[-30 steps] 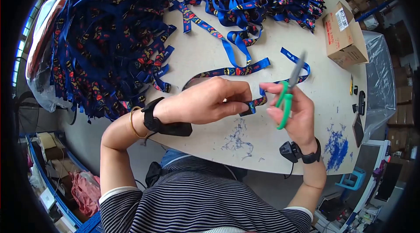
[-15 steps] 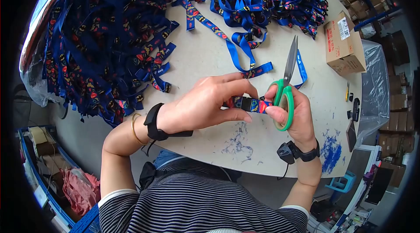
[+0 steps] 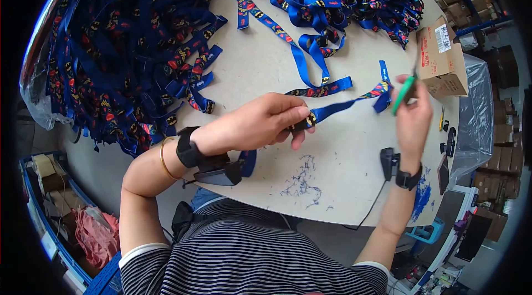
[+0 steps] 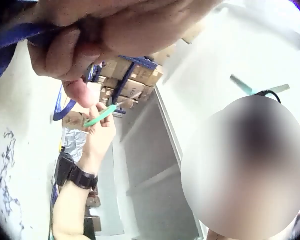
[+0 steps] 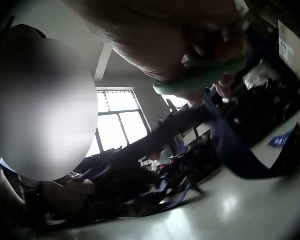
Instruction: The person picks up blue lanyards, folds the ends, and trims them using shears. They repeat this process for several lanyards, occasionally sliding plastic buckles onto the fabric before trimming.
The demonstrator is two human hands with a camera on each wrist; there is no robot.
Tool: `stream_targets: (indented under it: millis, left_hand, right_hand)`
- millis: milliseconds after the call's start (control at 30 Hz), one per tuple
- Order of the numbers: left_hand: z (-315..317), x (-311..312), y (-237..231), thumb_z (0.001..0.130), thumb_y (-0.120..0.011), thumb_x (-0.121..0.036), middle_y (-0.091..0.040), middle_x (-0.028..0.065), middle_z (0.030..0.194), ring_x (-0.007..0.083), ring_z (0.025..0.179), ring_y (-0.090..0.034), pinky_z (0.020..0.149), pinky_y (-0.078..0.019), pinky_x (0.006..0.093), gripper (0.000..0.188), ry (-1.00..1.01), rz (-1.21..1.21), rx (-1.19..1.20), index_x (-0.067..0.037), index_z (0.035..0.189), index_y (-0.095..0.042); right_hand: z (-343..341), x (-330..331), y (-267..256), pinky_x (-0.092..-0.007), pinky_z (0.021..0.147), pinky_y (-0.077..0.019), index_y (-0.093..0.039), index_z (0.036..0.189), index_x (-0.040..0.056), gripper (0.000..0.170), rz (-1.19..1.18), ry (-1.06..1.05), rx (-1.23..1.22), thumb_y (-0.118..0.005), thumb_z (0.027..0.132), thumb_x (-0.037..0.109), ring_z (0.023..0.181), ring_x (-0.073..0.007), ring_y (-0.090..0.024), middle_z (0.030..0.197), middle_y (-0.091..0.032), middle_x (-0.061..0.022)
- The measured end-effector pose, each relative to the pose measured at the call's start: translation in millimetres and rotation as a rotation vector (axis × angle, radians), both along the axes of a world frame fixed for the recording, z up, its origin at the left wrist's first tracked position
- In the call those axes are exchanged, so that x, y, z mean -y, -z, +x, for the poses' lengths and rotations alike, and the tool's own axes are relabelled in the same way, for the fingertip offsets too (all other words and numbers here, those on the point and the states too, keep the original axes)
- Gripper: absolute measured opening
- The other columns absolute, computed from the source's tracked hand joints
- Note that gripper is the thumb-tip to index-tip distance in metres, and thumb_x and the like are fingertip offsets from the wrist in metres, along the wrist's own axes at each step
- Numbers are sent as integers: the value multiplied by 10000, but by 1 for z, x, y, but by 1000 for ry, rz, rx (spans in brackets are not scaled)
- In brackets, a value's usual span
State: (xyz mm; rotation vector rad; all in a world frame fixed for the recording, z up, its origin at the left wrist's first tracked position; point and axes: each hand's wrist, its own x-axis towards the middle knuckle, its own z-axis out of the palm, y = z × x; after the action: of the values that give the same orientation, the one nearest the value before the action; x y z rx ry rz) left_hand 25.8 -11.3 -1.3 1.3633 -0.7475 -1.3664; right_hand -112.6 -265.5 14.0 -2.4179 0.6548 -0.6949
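Observation:
A blue lanyard [image 3: 337, 108] with a colourful cartoon print runs taut and slightly twisted between both hands over the table. My left hand [image 3: 263, 122] pinches it between thumb and fingers beside a dark buckle, mostly hidden by the fingers. Another stretch of blue strap hangs below the left wrist. Green-handled scissors [image 3: 403, 96] sit in my right hand [image 3: 414, 120], blades pointing away from the body. The right fingertips also pinch the lanyard, whose loose end curls beyond them. In the right wrist view the scissors' handle [image 5: 190, 81] loops around the fingers, with the strap hanging below.
A big heap of printed lanyards [image 3: 127, 45] covers the table's left side, and a second pile [image 3: 343, 1] lies at the back. A cardboard box [image 3: 440, 59] stands at the right. Blue thread scraps [image 3: 303, 181] lie near the front edge; a yellow cutter [image 3: 441, 118] is at the right.
My right hand, with the scissors, has moved right and away from the left hand, drawing the lanyard out between them. The left thumb and fingers have closed on the strap by the buckle.

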Motion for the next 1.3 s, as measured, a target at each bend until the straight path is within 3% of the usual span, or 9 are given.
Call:
stream_targets:
  millis: [67,100,133,200,267,333,433,667,1300]
  left_hand:
    - [-1,1,8,1035,-313,-276,-597,21,735,36,515,-329,490,-299,196,367,-60,-1,-246,-6,1047,-560]
    - [-2,1,12,1031,-327,-277,-601,26,752,48,528,-354,499,-314,197,358,-89,-34,-285,-11,1068,-564]
    - [-4,1,15,1031,-329,-276,-603,28,764,48,535,-355,502,-313,195,356,-113,-59,-284,-12,1071,-564]
    - [-6,2,18,1030,-332,-275,-606,31,790,48,548,-356,508,-311,190,353,-160,-111,-271,-14,1078,-565]
    - [-6,2,18,1029,-337,-274,-598,28,803,50,556,-354,514,-311,185,350,-207,-145,-280,-16,1080,-568]
    - [-5,1,16,1028,-343,-275,-587,22,806,50,560,-350,516,-307,183,348,-229,-141,-308,-17,1079,-571]
    - [-3,-1,10,1026,-353,-278,-566,9,787,46,557,-336,511,-292,183,348,-227,-126,-378,-19,1077,-579]
    - [1,-3,7,1020,-373,-282,-545,-20,714,31,540,-298,488,-248,184,362,-213,-147,-449,-18,1137,-593]
    - [1,-4,5,1018,-381,-293,-548,-27,690,25,530,-301,481,-244,183,370,-159,-168,-491,-30,1175,-589]
  right_hand:
    - [-6,15,-3,-251,653,-476,-578,1071,-9,262,-34,-17,143,-667,825,15,784,-93,-575,902,-632,-57]
    - [-11,7,-18,-244,665,-467,-574,1077,-11,293,113,8,83,-691,811,22,784,-107,-571,884,-615,-49]
    - [-19,3,-25,-223,626,-436,-573,1061,-14,285,219,-119,83,-683,842,132,745,-108,-558,828,-585,-44]
    - [-32,-5,-27,-202,588,-390,-572,1036,-25,502,714,-429,108,-679,834,422,718,-99,-537,790,-556,-35]
    - [-40,-31,-16,-204,578,-371,-575,1016,-30,798,915,-559,4,-610,720,710,718,-101,-532,800,-565,-45]
    - [-45,-47,-10,-214,603,-382,-577,1022,-20,958,1066,-598,-217,-578,581,830,733,-104,-530,818,-572,-47]
    - [-42,-60,-6,-223,637,-392,-579,1030,-6,980,1224,-673,-439,-566,559,854,746,-105,-528,841,-576,-38]
    - [-35,-55,-4,-220,626,-396,-577,1036,-6,970,1378,-769,-618,-591,551,833,763,-103,-543,838,-584,-39]
    - [-36,-53,9,-203,596,-403,-581,1011,-18,991,1428,-795,-635,-569,547,858,748,-100,-562,824,-590,-45]
